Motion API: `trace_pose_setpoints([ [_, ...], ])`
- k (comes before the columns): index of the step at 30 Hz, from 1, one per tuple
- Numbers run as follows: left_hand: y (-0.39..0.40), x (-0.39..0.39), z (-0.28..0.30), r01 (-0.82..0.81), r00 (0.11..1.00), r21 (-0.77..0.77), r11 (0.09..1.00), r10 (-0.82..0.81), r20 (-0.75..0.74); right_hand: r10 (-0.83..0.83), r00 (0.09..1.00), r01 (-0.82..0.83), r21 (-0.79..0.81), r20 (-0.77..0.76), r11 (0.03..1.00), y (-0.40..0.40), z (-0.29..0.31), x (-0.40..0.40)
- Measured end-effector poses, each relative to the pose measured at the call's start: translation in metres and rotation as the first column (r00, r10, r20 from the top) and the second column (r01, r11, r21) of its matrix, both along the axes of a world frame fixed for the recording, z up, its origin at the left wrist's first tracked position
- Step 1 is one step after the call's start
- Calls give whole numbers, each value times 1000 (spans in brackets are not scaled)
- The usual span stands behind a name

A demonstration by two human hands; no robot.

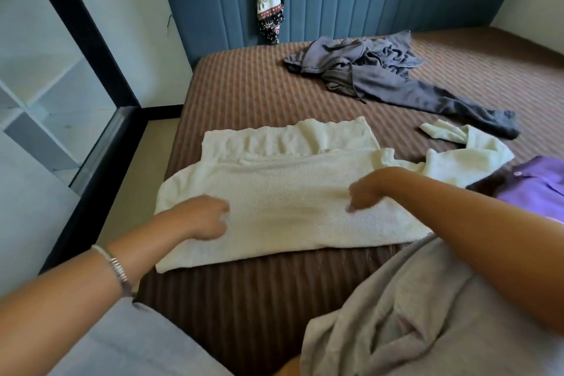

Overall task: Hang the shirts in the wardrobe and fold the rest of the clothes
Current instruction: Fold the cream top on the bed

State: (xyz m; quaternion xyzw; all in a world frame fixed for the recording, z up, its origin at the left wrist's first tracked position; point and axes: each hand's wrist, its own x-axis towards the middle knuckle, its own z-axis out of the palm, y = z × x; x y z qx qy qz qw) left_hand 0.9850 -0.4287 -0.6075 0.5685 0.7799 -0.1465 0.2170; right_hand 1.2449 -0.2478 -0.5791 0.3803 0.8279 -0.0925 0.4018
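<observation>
- A cream knit sweater (274,192) lies spread across the bed (244,85), near its left edge and toward the foot, one sleeve trailing off to the right.
- The left hand (201,217) has its fingers curled into the knit at the sweater's left side; its grip looks closed on the fabric.
- The right hand (366,192) is bunched the same way at the middle of the garment, fingertips pinching the cloth.
- To my eye this is the folding step: the body appears already doubled over once.
- Next the loose sleeve wants bringing in, then a second fold, both hands lifting together so the soft knit doesn't sag.
- Still waiting: rumpled grey trousers (381,76) near the head of the bed, and a purple shirt (537,186) at the right edge, likely bound for the wardrobe.
</observation>
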Motion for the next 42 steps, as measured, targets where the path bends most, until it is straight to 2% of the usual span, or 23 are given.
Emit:
trace_pose_setpoints([
  [2,23,6,-9,-97,995,327,940,85,51,-124,908,142,15,-401,990,15,-7,-2],
  [3,33,11,-15,-134,990,398,908,103,98,-144,851,178,19,-505,984,19,-14,-2],
  [5,49,19,-30,-212,970,359,909,153,187,-142,843,170,6,-519,985,30,-33,5],
  [7,54,12,-52,-323,943,219,921,295,151,-163,911,199,58,-378,978,48,-55,21],
  [9,53,-4,-66,-470,883,182,864,463,82,-349,890,397,123,-293,910,73,-72,42],
  [11,53,-19,-68,-573,814,271,774,575,77,-569,743,646,156,-351,747,87,-78,52],
  [12,56,-25,-66,-598,789,341,726,607,91,-602,679,713,186,-420,676,92,-78,51],
  [14,71,-41,-63,-588,762,527,613,639,108,-535,553,796,215,-638,566,104,-76,38],
  [16,90,-55,-58,-612,713,632,476,678,179,-468,428,834,138,-773,533,119,-75,26],
  [18,115,-74,-54,-715,631,581,387,716,300,-512,315,865,20,-799,501,141,-81,15],
  [21,149,-98,-57,-773,619,420,476,710,335,-567,267,876,-49,-779,480,167,-88,1],
  [23,167,-112,-60,-804,594,356,476,663,455,-576,242,858,-105,-781,503,180,-91,-8],
  [26,184,-139,-64,-879,447,201,432,600,664,-592,192,826,-197,-783,528,203,-98,-13],
  [29,188,-166,-67,-958,206,44,282,576,791,-621,41,823,-325,-783,465,225,-96,-12],
  [30,189,-170,-67,-963,185,35,266,566,803,-607,63,841,-286,-792,460,231,-93,-13],
  [31,193,-168,-62,-952,249,90,294,567,785,-579,165,857,-174,-799,484,238,-89,-17],
  [33,206,-166,-55,-844,526,288,452,597,606,-473,462,789,104,-750,606,247,-75,-33],
  [34,214,-163,-49,-726,686,373,578,566,458,-389,599,687,199,-700,699,249,-67,-43],
  [35,219,-156,-41,-576,817,404,710,499,288,-300,711,558,252,-636,791,249,-60,-52],
  [36,223,-151,-38,-435,900,373,820,407,154,-208,806,421,290,-554,860,248,-57,-60],
  [38,230,-140,-34,-229,970,236,944,242,-27,-66,928,201,344,-366,917,245,-57,-68],
  [40,232,-130,-33,-100,974,183,978,134,-181,5,968,99,401,-250,911,240,-56,-69],
  [42,228,-129,-29,31,959,245,969,40,-280,95,968,31,492,-230,870,237,-49,-64],
])
